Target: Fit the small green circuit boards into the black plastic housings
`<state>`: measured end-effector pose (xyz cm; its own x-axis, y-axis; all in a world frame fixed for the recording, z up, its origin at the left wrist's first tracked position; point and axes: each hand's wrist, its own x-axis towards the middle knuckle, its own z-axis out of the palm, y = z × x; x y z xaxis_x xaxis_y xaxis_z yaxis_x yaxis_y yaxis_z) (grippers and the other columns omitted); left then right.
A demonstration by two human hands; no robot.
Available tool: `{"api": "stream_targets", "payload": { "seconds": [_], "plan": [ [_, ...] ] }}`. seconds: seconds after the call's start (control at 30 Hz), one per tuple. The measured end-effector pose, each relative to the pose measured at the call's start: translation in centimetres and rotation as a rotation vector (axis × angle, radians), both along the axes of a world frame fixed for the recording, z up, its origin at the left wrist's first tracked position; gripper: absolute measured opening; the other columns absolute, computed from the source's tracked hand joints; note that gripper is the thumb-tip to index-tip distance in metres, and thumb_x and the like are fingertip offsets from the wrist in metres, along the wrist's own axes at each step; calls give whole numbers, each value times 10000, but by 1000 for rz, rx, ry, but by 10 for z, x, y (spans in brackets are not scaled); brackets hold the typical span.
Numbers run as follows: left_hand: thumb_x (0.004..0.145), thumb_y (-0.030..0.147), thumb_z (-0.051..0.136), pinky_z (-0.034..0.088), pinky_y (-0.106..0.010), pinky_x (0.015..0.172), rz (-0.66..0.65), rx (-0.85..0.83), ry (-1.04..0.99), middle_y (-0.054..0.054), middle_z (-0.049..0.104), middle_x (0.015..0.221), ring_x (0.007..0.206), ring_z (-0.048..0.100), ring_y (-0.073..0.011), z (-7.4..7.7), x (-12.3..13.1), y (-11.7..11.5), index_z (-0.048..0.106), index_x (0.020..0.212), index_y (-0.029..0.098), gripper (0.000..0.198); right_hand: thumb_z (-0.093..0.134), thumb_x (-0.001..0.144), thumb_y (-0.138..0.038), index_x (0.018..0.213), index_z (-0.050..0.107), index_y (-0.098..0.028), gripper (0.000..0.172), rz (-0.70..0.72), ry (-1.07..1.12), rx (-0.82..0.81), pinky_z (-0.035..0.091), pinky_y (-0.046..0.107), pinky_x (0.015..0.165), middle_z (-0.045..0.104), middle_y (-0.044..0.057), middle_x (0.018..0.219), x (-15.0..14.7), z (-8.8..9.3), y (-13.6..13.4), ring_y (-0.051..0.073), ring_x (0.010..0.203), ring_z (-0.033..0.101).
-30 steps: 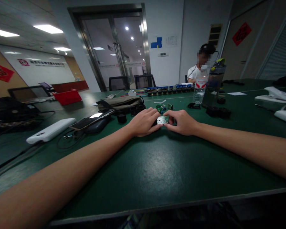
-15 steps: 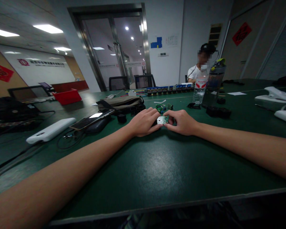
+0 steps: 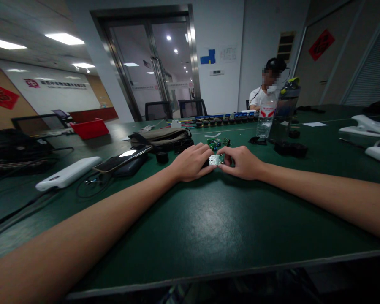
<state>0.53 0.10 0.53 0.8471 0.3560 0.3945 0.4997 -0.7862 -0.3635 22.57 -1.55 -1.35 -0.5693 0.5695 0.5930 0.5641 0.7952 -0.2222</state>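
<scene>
A small green circuit board (image 3: 215, 159), its face dotted with shiny solder, is gripped between my two hands low over the table. My left hand (image 3: 193, 162) is closed on its left end, the fingers partly covering it. On the right end, my right hand (image 3: 242, 162) pinches the board between thumb and fingers. Just behind the hands lie more small circuit boards (image 3: 213, 144) bearing components, partly hidden by my fingers. Another little board (image 3: 226, 142) is to their right.
The green table (image 3: 209, 228) spreads before me. To the left lie a phone (image 3: 123, 158), a white device (image 3: 68, 173) and a grey-brown bag (image 3: 164, 138). Toward the right stand a clear water bottle (image 3: 266, 120) and a dark bottle (image 3: 285, 109). A person (image 3: 266, 86) sits across the table.
</scene>
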Motion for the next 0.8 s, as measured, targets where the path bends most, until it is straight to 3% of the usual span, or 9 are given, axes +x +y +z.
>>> {"api": "stream_targets", "payload": {
  "seconds": [0.8],
  "plan": [
    [990, 493, 337, 443, -359, 761, 15, -20, 0, -110, 606, 936, 874, 530, -238, -1, 0, 1, 557, 984, 150, 407, 643, 807, -264, 992, 630, -155, 216, -7, 1, -5, 365, 239, 603, 600, -39, 620, 0, 0, 0, 116, 548, 534]
  ]
}}
